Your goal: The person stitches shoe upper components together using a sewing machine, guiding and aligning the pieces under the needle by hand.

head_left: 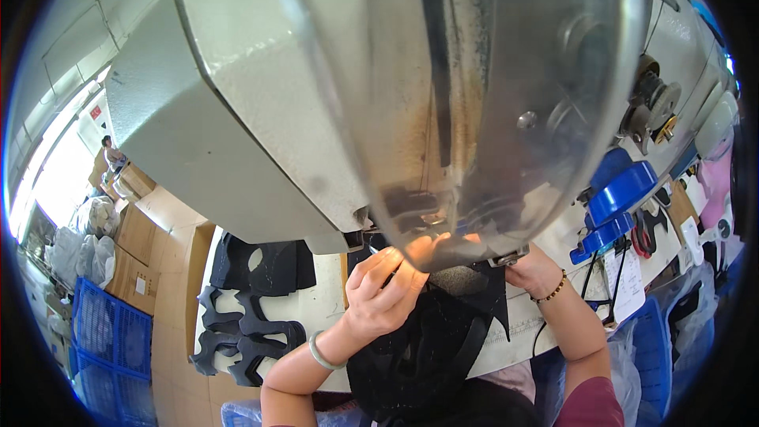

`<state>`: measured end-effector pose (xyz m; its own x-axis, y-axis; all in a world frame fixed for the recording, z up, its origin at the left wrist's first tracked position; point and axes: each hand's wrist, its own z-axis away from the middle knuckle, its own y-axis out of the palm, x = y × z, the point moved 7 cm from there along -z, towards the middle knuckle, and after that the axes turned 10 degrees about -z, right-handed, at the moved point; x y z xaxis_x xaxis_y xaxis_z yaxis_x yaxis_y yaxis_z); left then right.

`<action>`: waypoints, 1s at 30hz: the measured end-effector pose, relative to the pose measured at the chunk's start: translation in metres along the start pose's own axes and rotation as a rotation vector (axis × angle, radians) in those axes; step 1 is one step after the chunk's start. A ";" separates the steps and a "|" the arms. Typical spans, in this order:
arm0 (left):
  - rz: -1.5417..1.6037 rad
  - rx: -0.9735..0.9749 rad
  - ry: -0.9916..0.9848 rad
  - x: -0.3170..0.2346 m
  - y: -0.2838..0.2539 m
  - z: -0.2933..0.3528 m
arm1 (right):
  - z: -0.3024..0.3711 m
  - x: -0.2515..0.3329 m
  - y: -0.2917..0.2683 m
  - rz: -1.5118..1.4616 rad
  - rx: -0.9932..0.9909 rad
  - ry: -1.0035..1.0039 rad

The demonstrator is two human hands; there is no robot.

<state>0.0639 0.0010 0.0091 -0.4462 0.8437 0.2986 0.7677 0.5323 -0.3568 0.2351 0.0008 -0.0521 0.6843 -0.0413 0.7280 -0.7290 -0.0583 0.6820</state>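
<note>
The pale grey sewing machine (229, 111) fills the upper view, with a clear, stained guard (514, 134) in front of its needle area. My left hand (385, 289) is closed at the guard's lower edge, its fingers bent and pressed together under the lamp's glow. What sits between those fingertips is too small to make out. My right hand (534, 270) is at the right of the needle area, against the black fabric piece (427, 348); its fingers are mostly hidden behind the guard. The fabric hangs from the white table (328, 300) towards my lap.
Black cut pieces (253, 324) lie in stacks on the table's left. On the right are a blue device (621, 198), red-handled scissors (642, 239) and a paper sheet (626, 285). Blue crates (111, 340) and cardboard boxes (130, 285) stand left; a person (112, 154) is far off.
</note>
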 end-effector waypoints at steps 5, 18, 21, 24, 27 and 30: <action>-0.005 -0.005 -0.001 0.003 0.000 -0.001 | 0.006 -0.004 0.001 0.035 -0.066 -0.004; 0.074 0.004 0.015 0.009 -0.007 -0.004 | 0.018 -0.020 0.029 0.092 -0.170 -0.139; 0.116 0.012 0.069 0.011 -0.008 -0.001 | 0.020 -0.025 0.034 0.089 -0.145 -0.158; 0.124 -0.012 0.137 0.011 -0.009 0.001 | 0.020 -0.028 0.035 0.112 -0.147 -0.203; 0.112 -0.036 0.167 0.011 -0.010 -0.001 | 0.019 -0.031 0.035 0.111 -0.135 -0.198; 0.129 -0.043 0.164 0.015 -0.006 -0.001 | 0.019 -0.030 0.034 0.141 -0.134 -0.222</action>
<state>0.0529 0.0101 0.0162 -0.2646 0.8802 0.3940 0.8341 0.4140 -0.3646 0.1903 -0.0189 -0.0520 0.5518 -0.2572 0.7933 -0.8025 0.0951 0.5890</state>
